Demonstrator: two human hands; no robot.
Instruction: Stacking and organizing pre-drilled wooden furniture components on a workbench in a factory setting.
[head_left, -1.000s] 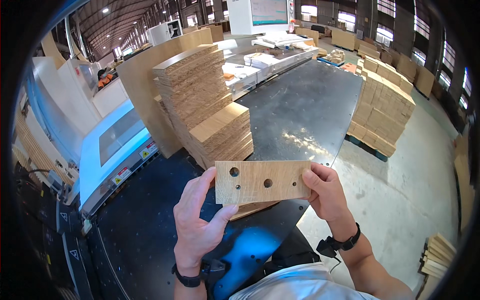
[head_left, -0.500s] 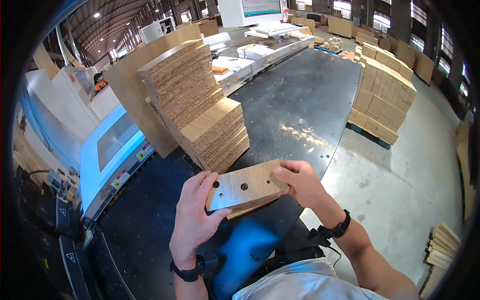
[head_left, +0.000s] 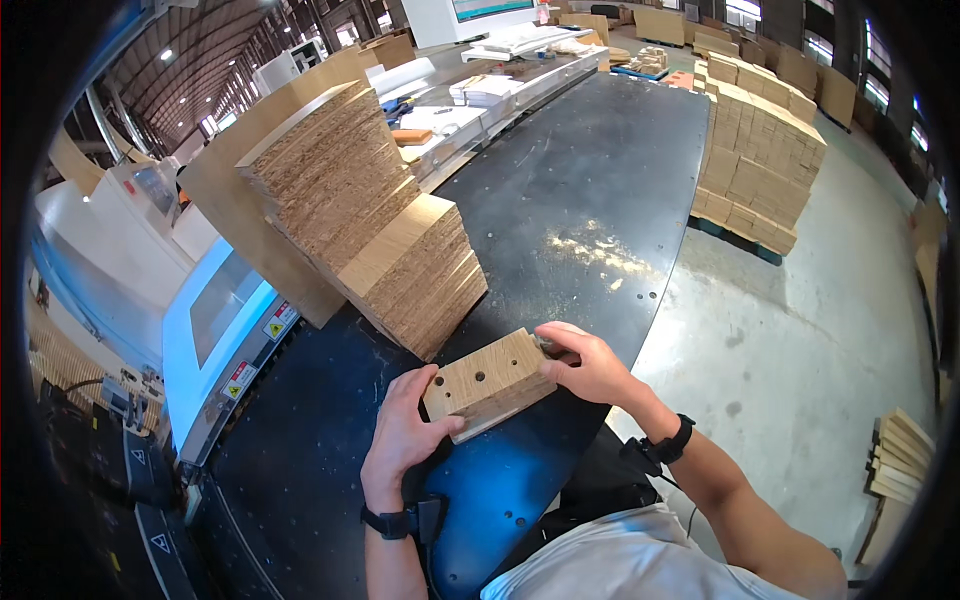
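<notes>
On the black table (head_left: 585, 150) in front of me sits a short stack of wood-grain boards (head_left: 500, 370), its top piece drilled with several round holes. My left hand (head_left: 405, 425) grips the near left end, thumb along the front side and fingers over the far corner. At the opposite end my right hand (head_left: 590, 365) is closed round the short edge, its thumb on the near side. Between the hands, the boards lie nearly flush. Just beyond stands a tall stack of chipboard pieces (head_left: 335, 170), with a lower step of boards (head_left: 420, 270) on its right side.
Sawdust (head_left: 605, 255) is scattered on the table to the right. A blue-white machine cover (head_left: 225, 310) stands at the left. Beyond the table's right edge are a pallet of stacked boards (head_left: 765, 150) and loose strips (head_left: 900, 455) on the floor. A monitor (head_left: 470, 20) stands far ahead.
The drilled top board, held tilted above the others, now lies level on the stack. Both hands have come down with it, and my right hand has shifted slightly left.
</notes>
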